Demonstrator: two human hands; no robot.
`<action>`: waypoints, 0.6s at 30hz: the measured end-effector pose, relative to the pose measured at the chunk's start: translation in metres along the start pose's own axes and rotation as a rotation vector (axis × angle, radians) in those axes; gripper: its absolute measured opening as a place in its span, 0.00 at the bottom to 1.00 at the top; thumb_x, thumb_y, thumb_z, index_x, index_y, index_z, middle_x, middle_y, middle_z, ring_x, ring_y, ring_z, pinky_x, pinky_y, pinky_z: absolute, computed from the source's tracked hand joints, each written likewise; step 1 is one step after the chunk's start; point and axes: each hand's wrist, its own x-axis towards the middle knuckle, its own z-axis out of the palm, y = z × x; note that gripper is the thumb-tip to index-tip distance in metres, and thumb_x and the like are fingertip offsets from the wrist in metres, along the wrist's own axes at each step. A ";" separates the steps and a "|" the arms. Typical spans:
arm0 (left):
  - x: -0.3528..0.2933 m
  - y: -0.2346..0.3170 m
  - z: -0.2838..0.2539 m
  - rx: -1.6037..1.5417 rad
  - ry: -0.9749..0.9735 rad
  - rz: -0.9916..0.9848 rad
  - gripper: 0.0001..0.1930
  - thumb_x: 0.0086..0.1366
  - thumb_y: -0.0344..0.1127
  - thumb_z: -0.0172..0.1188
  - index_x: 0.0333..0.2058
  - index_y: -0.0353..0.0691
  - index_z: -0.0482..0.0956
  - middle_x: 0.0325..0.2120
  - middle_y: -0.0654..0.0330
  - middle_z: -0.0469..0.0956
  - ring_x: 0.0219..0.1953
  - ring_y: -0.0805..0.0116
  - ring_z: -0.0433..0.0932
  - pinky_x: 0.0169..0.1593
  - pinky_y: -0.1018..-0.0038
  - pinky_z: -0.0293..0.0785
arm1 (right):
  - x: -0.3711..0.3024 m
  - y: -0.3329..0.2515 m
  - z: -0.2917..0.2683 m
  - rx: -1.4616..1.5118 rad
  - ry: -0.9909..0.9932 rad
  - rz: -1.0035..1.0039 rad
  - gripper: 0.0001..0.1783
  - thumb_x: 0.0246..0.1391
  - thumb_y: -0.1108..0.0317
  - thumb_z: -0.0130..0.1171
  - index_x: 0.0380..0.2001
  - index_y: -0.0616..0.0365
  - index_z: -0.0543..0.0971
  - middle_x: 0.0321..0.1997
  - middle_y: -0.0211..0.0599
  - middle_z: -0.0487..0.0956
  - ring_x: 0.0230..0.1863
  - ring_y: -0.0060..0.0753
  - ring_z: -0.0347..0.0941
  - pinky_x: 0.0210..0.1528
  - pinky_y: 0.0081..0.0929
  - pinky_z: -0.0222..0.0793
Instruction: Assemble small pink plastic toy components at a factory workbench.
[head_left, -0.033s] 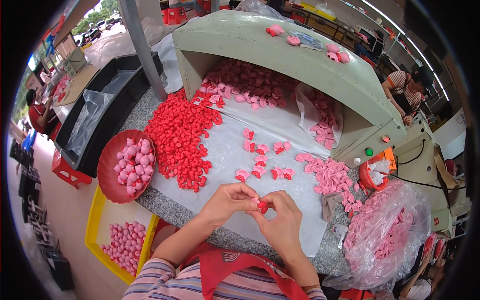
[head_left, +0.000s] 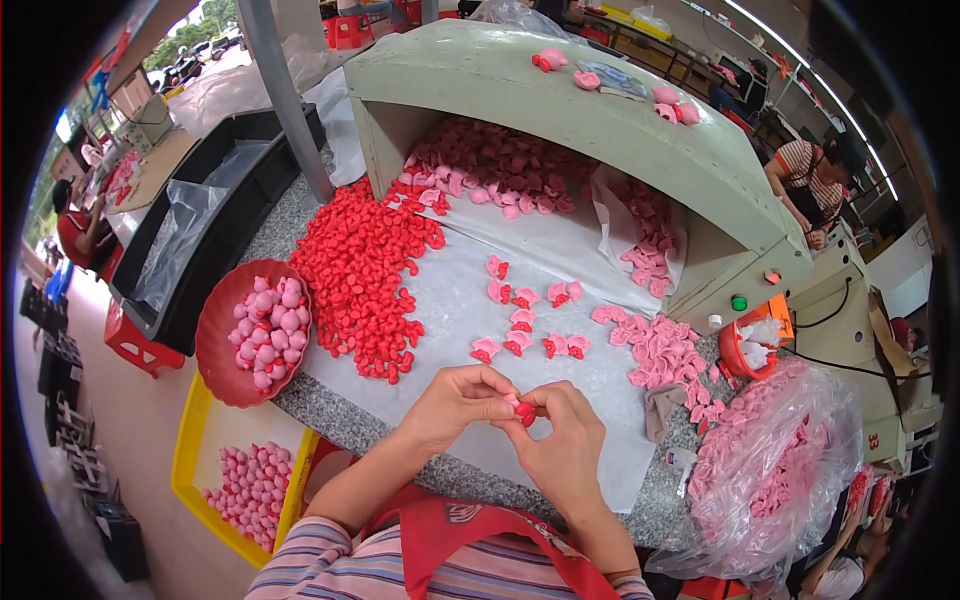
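Close to the front edge of the worktop, my left hand (head_left: 455,408) and my right hand (head_left: 563,447) meet fingertip to fingertip. Both are closed in a pinch on one small red and pink plastic part (head_left: 526,411); its pink end is by the left fingertips, its red end by the right. Beyond them on a white sheet (head_left: 445,300) lie several joined pink-and-red pieces (head_left: 518,341). A large heap of small red parts (head_left: 350,280) spreads to the left. Loose pink shell parts (head_left: 655,350) lie to the right.
A grey-green hooded box (head_left: 570,100) with pink parts inside stands at the back. At left are a red bowl (head_left: 205,345) of pink pieces, a yellow crate (head_left: 190,460) and a black tray (head_left: 150,318). A clear bag (head_left: 830,440) of pink parts sits right, near an orange-red cup (head_left: 738,358).
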 end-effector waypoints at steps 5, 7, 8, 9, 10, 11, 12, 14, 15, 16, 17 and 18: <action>-0.006 -0.001 0.001 0.090 0.060 0.203 0.06 0.51 0.20 0.59 0.29 0.32 0.76 0.29 0.60 0.73 0.33 0.71 0.76 0.39 0.77 0.74 | 0.003 0.008 0.011 0.206 0.028 -0.112 0.15 0.30 0.75 0.69 0.23 0.60 0.72 0.23 0.34 0.74 0.25 0.30 0.71 0.27 0.25 0.67; -0.007 -0.001 0.002 0.027 0.055 0.156 0.06 0.51 0.20 0.59 0.29 0.33 0.76 0.29 0.60 0.72 0.33 0.71 0.76 0.39 0.77 0.74 | 0.000 0.011 0.013 0.203 0.044 -0.168 0.15 0.30 0.75 0.69 0.23 0.59 0.73 0.24 0.33 0.73 0.25 0.31 0.71 0.26 0.26 0.66; -0.006 -0.003 0.001 -0.040 0.031 0.091 0.06 0.51 0.19 0.59 0.29 0.33 0.76 0.28 0.60 0.72 0.34 0.71 0.76 0.40 0.76 0.74 | 0.000 0.013 0.015 0.188 0.071 -0.202 0.15 0.30 0.75 0.68 0.24 0.57 0.73 0.24 0.33 0.73 0.25 0.32 0.70 0.25 0.26 0.66; -0.007 -0.003 0.001 -0.022 0.041 0.106 0.05 0.51 0.20 0.60 0.29 0.33 0.76 0.29 0.60 0.72 0.35 0.72 0.75 0.41 0.76 0.73 | 0.000 0.010 0.015 0.211 0.045 -0.229 0.15 0.30 0.75 0.68 0.24 0.57 0.73 0.24 0.33 0.73 0.25 0.32 0.70 0.25 0.26 0.66; -0.008 -0.004 0.001 -0.027 0.074 0.133 0.05 0.51 0.20 0.60 0.29 0.33 0.76 0.29 0.60 0.72 0.35 0.72 0.75 0.41 0.76 0.73 | 0.001 0.006 0.013 0.217 0.027 -0.151 0.14 0.31 0.75 0.68 0.24 0.58 0.73 0.23 0.33 0.73 0.24 0.31 0.70 0.25 0.26 0.66; -0.008 -0.005 0.000 0.065 0.064 0.188 0.06 0.52 0.21 0.60 0.30 0.33 0.76 0.28 0.60 0.74 0.35 0.71 0.75 0.42 0.76 0.73 | 0.001 0.002 0.011 0.210 0.014 -0.069 0.14 0.31 0.76 0.68 0.24 0.58 0.73 0.23 0.34 0.72 0.24 0.31 0.70 0.25 0.25 0.66; -0.008 -0.007 0.000 0.159 0.054 0.239 0.06 0.52 0.23 0.60 0.31 0.33 0.75 0.28 0.59 0.77 0.35 0.71 0.76 0.42 0.75 0.73 | 0.000 -0.001 0.011 0.219 -0.007 -0.088 0.14 0.31 0.76 0.68 0.24 0.58 0.73 0.23 0.34 0.72 0.24 0.31 0.70 0.25 0.25 0.66; -0.009 -0.009 0.001 0.194 0.054 0.290 0.06 0.53 0.23 0.60 0.31 0.33 0.75 0.29 0.60 0.76 0.35 0.71 0.76 0.42 0.75 0.73 | -0.002 -0.005 0.011 0.173 -0.009 -0.034 0.14 0.32 0.76 0.67 0.23 0.59 0.73 0.23 0.35 0.72 0.23 0.31 0.69 0.25 0.24 0.65; -0.010 -0.010 0.001 0.236 0.032 0.321 0.06 0.53 0.23 0.60 0.31 0.33 0.75 0.30 0.60 0.75 0.35 0.72 0.75 0.42 0.75 0.73 | -0.003 -0.003 0.012 0.175 -0.018 -0.043 0.14 0.32 0.76 0.67 0.23 0.59 0.73 0.23 0.35 0.72 0.23 0.31 0.69 0.25 0.24 0.65; -0.013 -0.009 0.001 0.233 0.041 0.327 0.06 0.53 0.23 0.60 0.31 0.33 0.75 0.30 0.60 0.75 0.35 0.72 0.75 0.42 0.75 0.73 | -0.004 0.001 0.014 0.163 -0.001 -0.078 0.13 0.31 0.76 0.67 0.23 0.59 0.72 0.22 0.35 0.72 0.22 0.31 0.68 0.24 0.24 0.64; -0.014 -0.007 0.004 0.239 0.049 0.333 0.06 0.53 0.24 0.60 0.30 0.33 0.75 0.31 0.61 0.72 0.36 0.72 0.74 0.42 0.75 0.73 | -0.004 0.004 0.015 0.147 0.024 -0.108 0.13 0.31 0.76 0.67 0.22 0.59 0.72 0.22 0.34 0.71 0.22 0.31 0.68 0.24 0.24 0.64; -0.016 -0.005 0.006 0.246 0.055 0.337 0.05 0.53 0.24 0.60 0.30 0.33 0.74 0.33 0.61 0.70 0.37 0.73 0.73 0.42 0.75 0.73 | -0.004 0.006 0.016 0.145 0.024 -0.109 0.13 0.31 0.76 0.67 0.22 0.59 0.72 0.22 0.34 0.71 0.22 0.31 0.68 0.24 0.24 0.64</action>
